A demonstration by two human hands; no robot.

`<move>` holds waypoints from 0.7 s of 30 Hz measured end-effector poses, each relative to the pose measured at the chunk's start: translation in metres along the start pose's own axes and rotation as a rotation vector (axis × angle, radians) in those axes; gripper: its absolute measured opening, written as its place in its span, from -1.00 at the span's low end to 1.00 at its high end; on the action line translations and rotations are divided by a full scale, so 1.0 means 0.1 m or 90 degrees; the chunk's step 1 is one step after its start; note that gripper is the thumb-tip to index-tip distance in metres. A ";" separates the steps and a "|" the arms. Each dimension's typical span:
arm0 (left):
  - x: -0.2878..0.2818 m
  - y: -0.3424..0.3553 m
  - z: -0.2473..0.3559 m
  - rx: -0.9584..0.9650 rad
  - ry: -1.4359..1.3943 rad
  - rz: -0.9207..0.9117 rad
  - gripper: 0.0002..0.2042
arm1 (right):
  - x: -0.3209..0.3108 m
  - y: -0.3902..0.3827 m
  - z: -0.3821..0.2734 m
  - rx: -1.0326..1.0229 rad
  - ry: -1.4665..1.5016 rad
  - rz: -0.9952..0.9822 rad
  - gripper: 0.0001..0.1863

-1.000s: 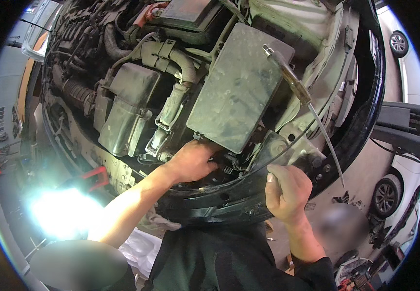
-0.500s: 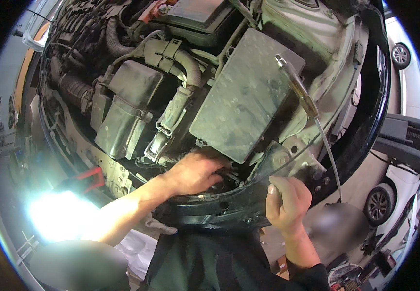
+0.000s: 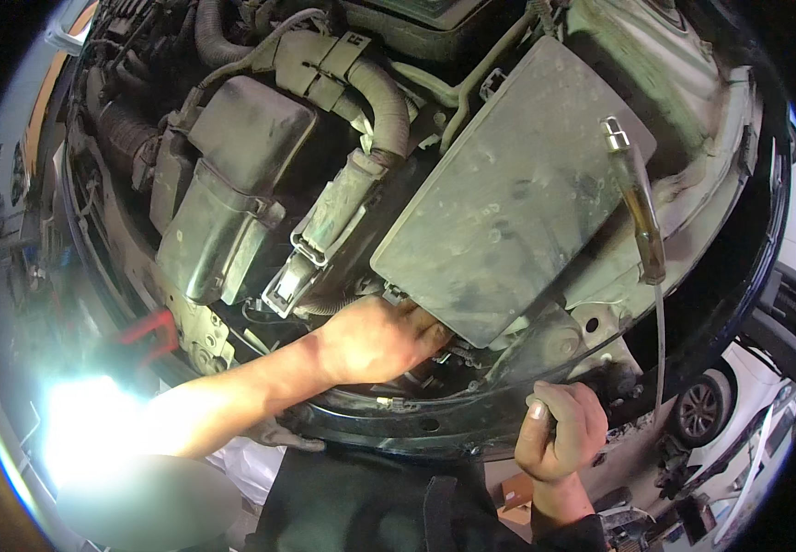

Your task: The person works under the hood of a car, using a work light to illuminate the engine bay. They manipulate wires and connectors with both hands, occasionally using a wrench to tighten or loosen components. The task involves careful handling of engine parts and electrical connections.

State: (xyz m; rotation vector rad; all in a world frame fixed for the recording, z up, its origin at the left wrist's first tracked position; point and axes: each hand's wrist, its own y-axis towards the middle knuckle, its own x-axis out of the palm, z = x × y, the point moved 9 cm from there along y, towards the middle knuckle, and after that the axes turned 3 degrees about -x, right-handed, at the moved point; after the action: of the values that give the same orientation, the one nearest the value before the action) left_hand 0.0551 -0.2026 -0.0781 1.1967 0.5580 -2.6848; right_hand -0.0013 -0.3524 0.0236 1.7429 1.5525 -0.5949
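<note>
My left hand (image 3: 375, 340) reaches into the engine bay at the near edge of a dusty black box cover (image 3: 517, 184). Its fingers are bent and close together under that edge, and the tips are out of sight. My right hand (image 3: 563, 432) hovers over the dark front rim (image 3: 398, 428) of the bay, fingers curled into the palm. Whatever lies inside that curl, if anything, is hidden. Across the cover's right side shows a slim tool (image 3: 637, 207) with a metal tip, an amber see-through handle and a pale cable running down from it.
Left of the cover stand a black plastic housing (image 3: 232, 184) and a ribbed hose (image 3: 384, 115). A glaring lamp (image 3: 94, 423) and a red frame (image 3: 149, 331) are at lower left. A grey glove-like thing (image 3: 283, 435) lies by the rim. A white car's wheel (image 3: 701, 405) shows at right.
My view has shifted nearer to the engine bay. The left fingers have turned and tucked closer against the cover's near edge. My right hand stays curled near the rim.
</note>
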 end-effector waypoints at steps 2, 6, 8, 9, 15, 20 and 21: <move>0.03 0.01 -0.05 -0.033 -0.121 -0.015 -0.66 | 0.01 0.01 0.00 0.009 0.001 -0.019 -0.82; 0.02 0.01 -0.14 -0.113 -0.375 -0.082 -0.62 | 0.01 0.04 -0.01 0.021 -0.001 -0.045 -0.87; 0.00 -0.03 -0.16 -0.101 -0.436 -0.088 -0.63 | 0.02 0.04 -0.01 0.026 0.005 -0.055 -0.87; -0.02 -0.05 -0.19 -0.113 -0.441 -0.097 -0.62 | 0.02 0.04 0.00 0.030 0.009 -0.060 -0.87; -0.20 -0.31 -0.32 -0.335 -0.237 0.032 -0.56 | 0.05 0.05 0.02 0.030 0.026 -0.077 -0.89; -0.13 -0.61 -0.39 -0.490 -0.391 -0.024 -0.56 | 0.04 0.05 0.00 0.024 0.018 -0.078 -0.89; -0.09 -0.60 -0.37 -0.478 -0.390 -0.044 -0.59 | 0.03 0.05 -0.01 0.026 0.039 -0.082 -0.90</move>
State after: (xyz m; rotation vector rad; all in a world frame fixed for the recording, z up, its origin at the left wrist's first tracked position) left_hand 0.0693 -0.1329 -0.0778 0.1541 1.3143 -2.3161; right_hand 0.0044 -0.3500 0.0230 1.7160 1.7159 -0.6460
